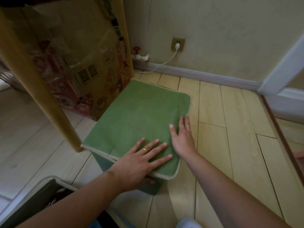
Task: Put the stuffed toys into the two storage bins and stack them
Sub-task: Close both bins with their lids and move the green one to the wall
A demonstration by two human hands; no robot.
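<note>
A round, pale wooden table leg [49, 102] slants down just left of the bin, its foot beside the lid's near-left corner. Behind it a taped cardboard box with red printed pictures [77, 63] stands against the bin's far-left side. A white plug and cord [176, 46] hang from a wall socket above the grey skirting board [197, 74], and pale wooden floorboards [230, 137] run out to my right.

The green fabric storage bin [153, 186] is square, and its soft green lid with a pale piped edge and rounded corners [134, 122] is closed. My left hand [139, 160] lies flat on the lid's near edge, fingers spread and straight, thumb tucked beneath the rim. My right hand [182, 137] rests open on the lid's right edge, holding nothing. A second bin, grey and open-topped [32, 203], sits at my lower left with something dark red inside that I cannot make out.
</note>
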